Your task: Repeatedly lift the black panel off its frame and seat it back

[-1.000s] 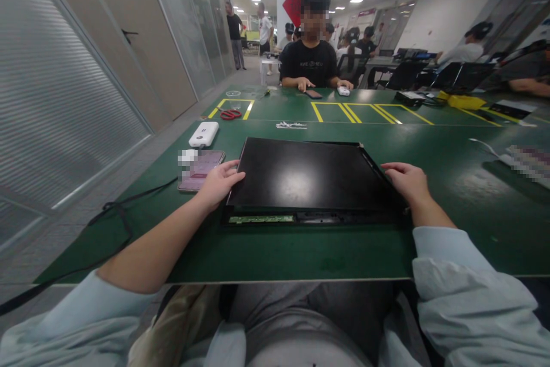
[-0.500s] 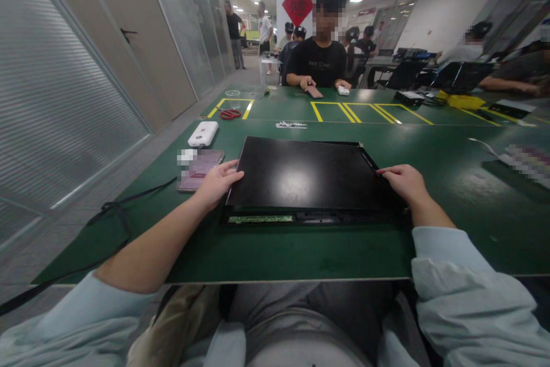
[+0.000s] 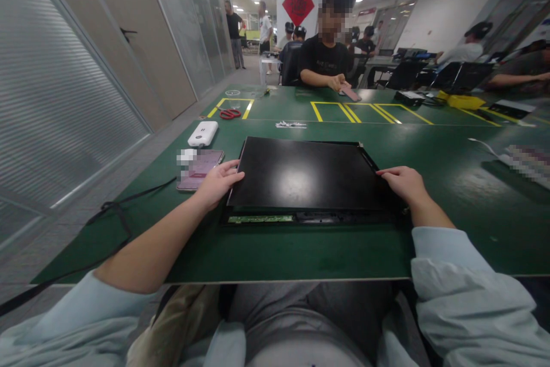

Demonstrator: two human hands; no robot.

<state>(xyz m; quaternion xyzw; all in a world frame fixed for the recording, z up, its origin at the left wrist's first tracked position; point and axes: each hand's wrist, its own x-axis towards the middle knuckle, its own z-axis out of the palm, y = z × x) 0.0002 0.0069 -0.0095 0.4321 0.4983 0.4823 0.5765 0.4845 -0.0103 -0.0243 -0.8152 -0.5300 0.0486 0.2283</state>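
While the black screen panel [image 3: 301, 175] lies slightly askew over a dark frame [image 3: 339, 217] on the green table [image 3: 266, 252], I see both bare hands at its sides. The left hand [image 3: 219, 182] holds the panel's left edge, thumb on the dark face and fingers along the side, with a small gap between them. The right hand [image 3: 401, 181] is drawn narrow, fingertips at the right edge; from here I cannot tell whether they grip the panel or the frame. Along the near side, a green circuit strip [image 3: 260, 219] shows in the frame, beyond the panel's lower edge. Beside the left hand lies a pinkish phone [image 3: 201, 169], with a white power bank [image 3: 203, 134] just past it. Red-handled scissors [image 3: 230, 114] and thin white pieces [image 3: 291, 125] lie farther across. Opposite, a seated person in a black shirt [image 3: 324, 63] has a hand at a pink phone [image 3: 351, 92].
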